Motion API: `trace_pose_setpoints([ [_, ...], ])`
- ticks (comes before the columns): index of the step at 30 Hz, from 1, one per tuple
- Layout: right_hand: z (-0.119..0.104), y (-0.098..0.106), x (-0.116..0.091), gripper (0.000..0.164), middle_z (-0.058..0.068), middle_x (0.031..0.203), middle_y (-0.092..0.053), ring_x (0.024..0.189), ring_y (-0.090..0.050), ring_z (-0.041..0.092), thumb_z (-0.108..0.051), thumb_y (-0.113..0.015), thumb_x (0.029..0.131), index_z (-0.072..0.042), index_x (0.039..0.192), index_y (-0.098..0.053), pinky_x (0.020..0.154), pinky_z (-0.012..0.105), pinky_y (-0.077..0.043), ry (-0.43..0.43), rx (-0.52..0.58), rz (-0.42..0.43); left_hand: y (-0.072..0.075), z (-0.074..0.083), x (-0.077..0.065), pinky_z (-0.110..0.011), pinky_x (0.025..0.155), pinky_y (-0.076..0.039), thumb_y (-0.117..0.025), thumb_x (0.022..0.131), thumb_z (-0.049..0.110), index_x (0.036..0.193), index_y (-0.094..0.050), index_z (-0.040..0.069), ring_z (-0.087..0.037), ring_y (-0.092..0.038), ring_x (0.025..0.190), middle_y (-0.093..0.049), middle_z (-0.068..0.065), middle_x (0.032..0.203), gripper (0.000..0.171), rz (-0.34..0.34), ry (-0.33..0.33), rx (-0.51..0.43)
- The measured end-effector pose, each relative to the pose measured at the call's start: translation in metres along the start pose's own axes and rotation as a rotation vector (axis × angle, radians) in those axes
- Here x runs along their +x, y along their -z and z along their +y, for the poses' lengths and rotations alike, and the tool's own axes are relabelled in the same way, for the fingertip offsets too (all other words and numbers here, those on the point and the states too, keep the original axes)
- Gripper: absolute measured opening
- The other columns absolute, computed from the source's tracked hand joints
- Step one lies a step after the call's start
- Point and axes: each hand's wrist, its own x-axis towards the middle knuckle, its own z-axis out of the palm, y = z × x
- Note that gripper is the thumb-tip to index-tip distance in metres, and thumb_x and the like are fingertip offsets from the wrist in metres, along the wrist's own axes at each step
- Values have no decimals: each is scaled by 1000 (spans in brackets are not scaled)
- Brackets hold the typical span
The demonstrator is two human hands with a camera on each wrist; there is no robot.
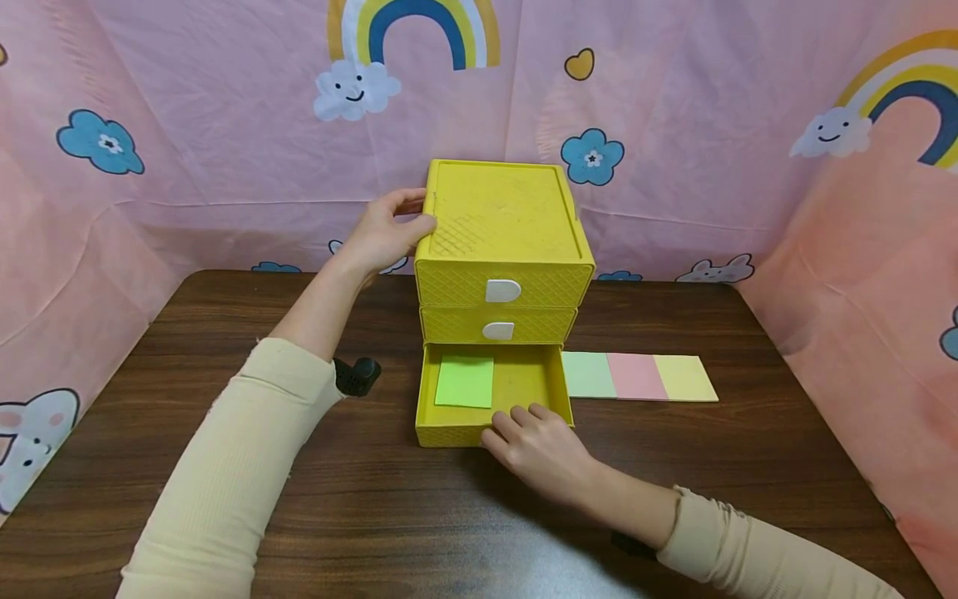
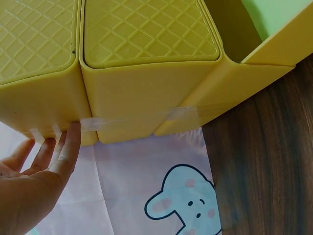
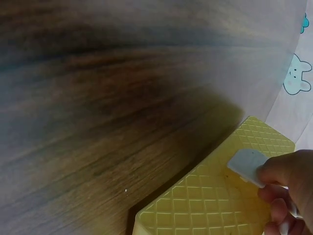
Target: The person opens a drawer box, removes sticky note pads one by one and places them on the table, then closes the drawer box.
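A yellow three-drawer box (image 1: 501, 208) stands on the table, its bottom drawer (image 1: 531, 378) pulled out. Inside that drawer, on the left, lies a bright green sticky note (image 1: 464, 382). My left hand (image 1: 385, 231) rests at the box's upper left, thumb at the top edge; in the left wrist view its straight fingers (image 2: 71, 147) touch the side wall. At the drawer front, my right hand (image 1: 540, 449) pinches a white pull tab (image 3: 248, 164) between thumb and curled fingers. From the head view this tab is hidden behind the hand.
A strip of green, pink and yellow paper (image 1: 636, 377) lies right of the open drawer. White tabs mark the shut middle drawer (image 1: 449, 324) and top drawer (image 1: 449, 285). Behind the dark wooden table (image 1: 337, 516) hangs a pink patterned cloth (image 1: 247, 108).
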Motion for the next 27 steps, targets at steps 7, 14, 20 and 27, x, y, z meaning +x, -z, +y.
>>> trace_pose_setpoints([
  [7, -3, 4, -3, 31, -3, 68, -48, 53, -44, 13, -5, -29, 93, -14, 74, -52, 48, 23, -34, 22, -10, 24, 0, 1, -1, -27, 76, -54, -50, 90, 18, 142, -35, 12, -22, -54, 109, -40, -8, 139, 54, 1, 6, -2],
  [14, -9, 7, -5, 32, -3, 68, -48, 53, -43, 13, -2, -28, 92, -14, 73, -52, 48, 23, -32, 28, 6, 8, 0, 1, -1, -29, 78, -54, -51, 91, 19, 142, -35, 13, -22, -54, 109, -39, -8, 140, 54, -5, 6, -2],
  [20, -13, 9, -6, 33, -3, 67, -48, 52, -43, 13, -1, -28, 91, -14, 74, -53, 47, 22, -31, 21, 25, 8, 1, 1, -2, -30, 79, -54, -50, 91, 19, 142, -34, 14, -22, -55, 108, -38, -8, 140, 54, -9, 10, -1],
  [27, -17, 13, -8, 28, -3, 67, -48, 52, -42, 13, -3, -31, 90, -13, 73, -51, 47, 23, -30, 16, 43, 0, 1, 1, -2, -31, 80, -54, -50, 92, 19, 143, -34, 14, -22, -55, 107, -38, -8, 140, 54, -10, 11, 2],
])
